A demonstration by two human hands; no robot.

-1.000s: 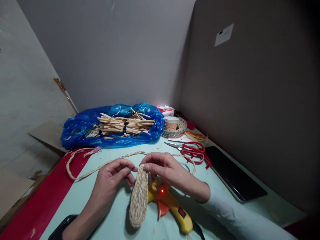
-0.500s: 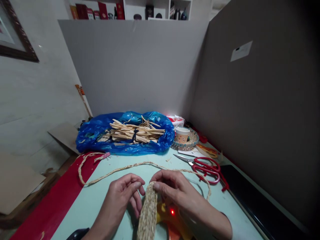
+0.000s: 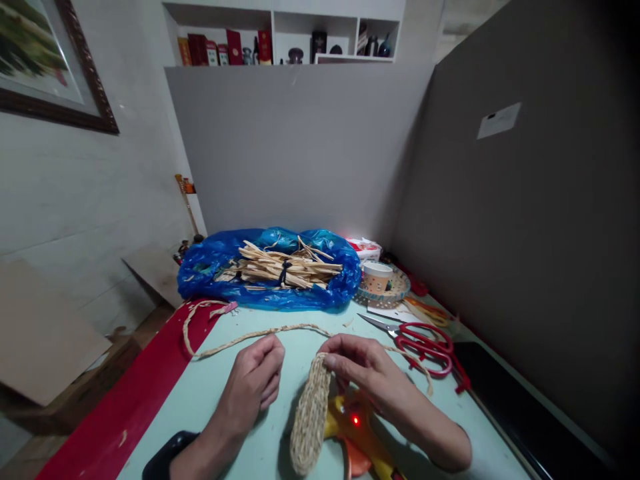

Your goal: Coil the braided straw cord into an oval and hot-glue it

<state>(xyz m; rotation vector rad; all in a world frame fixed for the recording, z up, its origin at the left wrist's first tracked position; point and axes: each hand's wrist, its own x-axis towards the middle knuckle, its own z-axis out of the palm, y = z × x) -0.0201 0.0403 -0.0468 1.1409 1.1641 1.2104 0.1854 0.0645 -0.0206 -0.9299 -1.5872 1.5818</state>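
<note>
My right hand (image 3: 363,367) pinches the top end of a long, flat woven straw piece (image 3: 311,417), which hangs at a slant with its rounded end toward me. Left of it, my left hand (image 3: 257,377) is closed with its fingers curled in, apart from the woven piece; anything inside them is hidden. Beneath my right hand and the piece lies a yellow and orange tool (image 3: 357,433) with a red light glowing on it. A twisted straw cord (image 3: 260,332) runs across the table beyond both hands, its left end near a pink clip (image 3: 225,309).
Red-handled scissors (image 3: 425,343) lie right of my right hand, near a black flat object (image 3: 515,400). Farther back are a blue plastic bag (image 3: 215,287) with bundled straw strips (image 3: 290,270), and a paper cup (image 3: 376,279) in a woven tray (image 3: 400,287). Grey panels (image 3: 300,147) stand behind.
My left hand has drawn away from the woven piece and its fingers have closed. The piece now shows its whole length, still in my right hand. The view has shifted.
</note>
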